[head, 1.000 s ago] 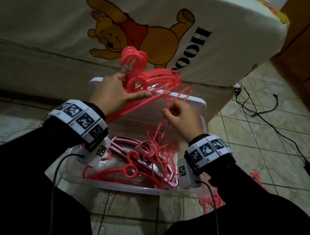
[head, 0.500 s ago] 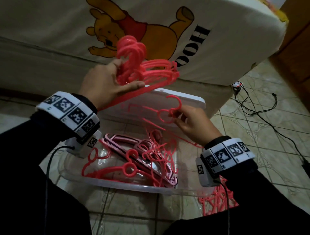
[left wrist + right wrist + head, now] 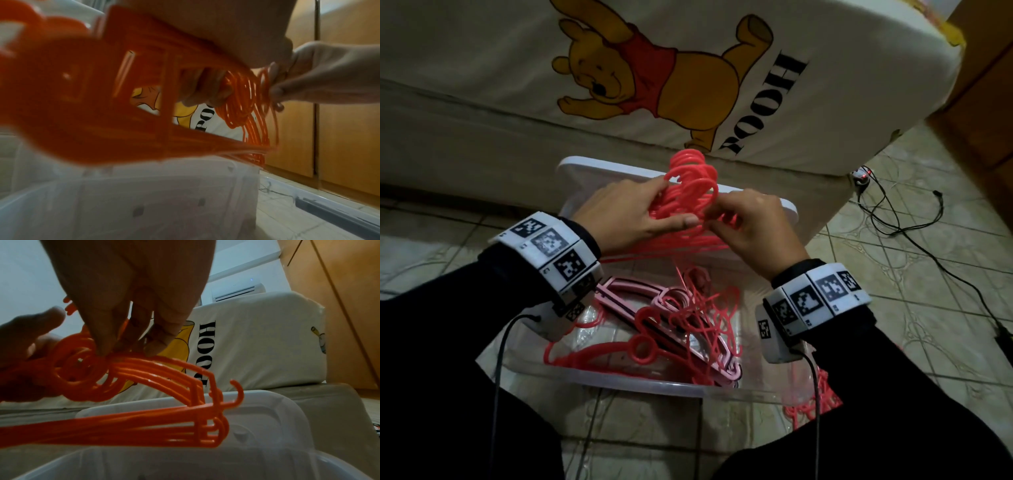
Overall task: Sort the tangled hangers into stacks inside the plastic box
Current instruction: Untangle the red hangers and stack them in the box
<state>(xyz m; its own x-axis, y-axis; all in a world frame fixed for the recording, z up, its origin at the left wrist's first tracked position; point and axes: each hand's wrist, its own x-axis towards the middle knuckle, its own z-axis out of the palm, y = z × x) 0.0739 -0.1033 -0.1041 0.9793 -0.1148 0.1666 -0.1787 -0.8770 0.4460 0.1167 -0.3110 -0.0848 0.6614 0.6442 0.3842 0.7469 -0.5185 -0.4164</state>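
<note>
Coral-red plastic, a bunch of hangers (image 3: 690, 192) held above the far rim of the plastic box (image 3: 654, 385), gripped at the necks by the left hand (image 3: 626, 219), pinched beside the hooks by the right hand (image 3: 751, 226). Mid-step, apparently: one more hanger seated onto the held stack. Next, probably: hooks squared, then another red one freed from the tangle (image 3: 698, 318) in the box, clear of the pink hangers (image 3: 626, 294).

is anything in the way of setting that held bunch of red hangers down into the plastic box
Yes. Both the left hand and right hand hold the red bunch above the plastic box, but a tangle of loose hangers and pink ones lies directly beneath it.
</note>
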